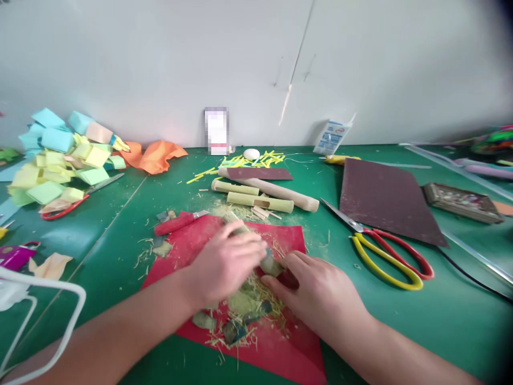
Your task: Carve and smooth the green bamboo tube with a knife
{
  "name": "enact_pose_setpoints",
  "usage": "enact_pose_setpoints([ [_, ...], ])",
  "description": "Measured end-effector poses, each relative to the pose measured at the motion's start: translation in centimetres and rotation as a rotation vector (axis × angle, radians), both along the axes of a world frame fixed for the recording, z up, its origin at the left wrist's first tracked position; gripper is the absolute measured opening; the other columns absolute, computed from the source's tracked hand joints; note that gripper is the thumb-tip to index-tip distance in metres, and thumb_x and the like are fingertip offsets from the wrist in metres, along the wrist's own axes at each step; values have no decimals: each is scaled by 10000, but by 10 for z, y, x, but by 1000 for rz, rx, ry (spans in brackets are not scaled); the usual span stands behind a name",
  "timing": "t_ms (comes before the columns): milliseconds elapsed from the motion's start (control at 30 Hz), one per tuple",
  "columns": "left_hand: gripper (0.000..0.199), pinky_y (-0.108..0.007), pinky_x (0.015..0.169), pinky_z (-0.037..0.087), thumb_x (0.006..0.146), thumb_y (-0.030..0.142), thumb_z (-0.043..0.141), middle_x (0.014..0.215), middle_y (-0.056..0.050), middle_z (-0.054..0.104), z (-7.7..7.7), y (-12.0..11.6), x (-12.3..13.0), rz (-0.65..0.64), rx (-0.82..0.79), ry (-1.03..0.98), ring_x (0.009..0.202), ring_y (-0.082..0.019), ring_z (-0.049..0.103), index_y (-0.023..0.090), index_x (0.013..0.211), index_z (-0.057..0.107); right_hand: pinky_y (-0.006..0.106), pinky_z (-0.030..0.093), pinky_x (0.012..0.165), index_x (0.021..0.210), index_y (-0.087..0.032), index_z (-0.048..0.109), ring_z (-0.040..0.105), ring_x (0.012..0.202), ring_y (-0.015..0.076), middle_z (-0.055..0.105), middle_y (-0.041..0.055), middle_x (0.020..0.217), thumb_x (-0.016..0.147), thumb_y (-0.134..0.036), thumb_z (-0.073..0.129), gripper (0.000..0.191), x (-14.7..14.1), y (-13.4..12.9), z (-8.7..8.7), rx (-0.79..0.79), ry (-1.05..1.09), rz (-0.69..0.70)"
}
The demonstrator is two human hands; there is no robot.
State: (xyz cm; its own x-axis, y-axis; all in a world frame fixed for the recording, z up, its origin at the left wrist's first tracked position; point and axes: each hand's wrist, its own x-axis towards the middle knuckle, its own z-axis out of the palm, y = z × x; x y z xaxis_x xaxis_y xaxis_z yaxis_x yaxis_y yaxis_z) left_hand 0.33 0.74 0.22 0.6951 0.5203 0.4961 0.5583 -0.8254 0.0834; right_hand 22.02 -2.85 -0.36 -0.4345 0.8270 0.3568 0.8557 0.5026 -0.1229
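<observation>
Over a red sheet (304, 331), my left hand (230, 259) is wrapped round a pale bamboo piece (232, 218) whose far end sticks out beyond the fingers. My right hand (316, 283) is close beside it, its thumb and fingers pinching a small greyish-green piece (271, 264) at the near end of the bamboo. Shavings and dark scraps (234, 331) lie on the sheet beneath. A red-handled knife (174, 223) rests at the sheet's upper left. Two cut bamboo tubes (260, 202) lie just behind the hands.
Red-and-yellow scissors (385, 251) lie right, by dark sandpaper (388, 198) and a small tray (460, 202). Folded paper pieces (56, 160) and orange paper (156, 156) are left. A phone (217, 131) leans on the wall. A white frame (76, 305) stands at lower left.
</observation>
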Motion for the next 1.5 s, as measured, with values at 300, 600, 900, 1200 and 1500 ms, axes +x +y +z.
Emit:
enact_pose_setpoints([
  [300, 261, -457, 1109, 243, 929, 137, 412, 1124, -42, 679, 0, -3, 1, 32, -27, -9, 1136, -165, 566, 176, 1062, 633, 247, 259, 461, 624, -208, 510, 471, 475, 117, 542, -24, 575, 773, -454, 612, 306, 1, 0, -1, -12, -4, 0],
  [600, 267, -483, 1105, 248, 921, 139, 420, 1129, -49, 678, -1, -3, 3, 34, -35, -1, 1137, -177, 566, 180, 1081, 630, 253, 243, 470, 625, -210, 500, 465, 482, 119, 533, -22, 568, 807, -470, 561, 323, 0, -1, 0, -11, -19, 1],
  [900, 251, -466, 1113, 239, 911, 129, 449, 1134, -26, 676, -1, -5, 1, 41, -44, 1, 1144, -160, 561, 193, 1071, 632, 256, 254, 481, 621, -211, 504, 463, 484, 125, 539, -22, 564, 794, -476, 585, 327, 2, -2, 0, -23, -16, 7],
  [1200, 246, -457, 1091, 281, 918, 144, 446, 1118, -46, 683, 0, -10, 8, 30, -45, -29, 1130, -169, 571, 173, 1072, 636, 261, 235, 484, 611, -204, 524, 453, 474, 122, 529, -15, 538, 819, -463, 551, 333, 1, 0, -1, 32, -17, 13],
  [1500, 267, -493, 1090, 268, 918, 129, 420, 1127, -55, 678, 1, -14, 11, 108, -45, -13, 1142, -191, 560, 172, 1064, 640, 259, 247, 484, 615, -202, 534, 461, 471, 121, 535, -15, 545, 829, -468, 542, 341, 2, 0, 1, 23, -25, 22],
])
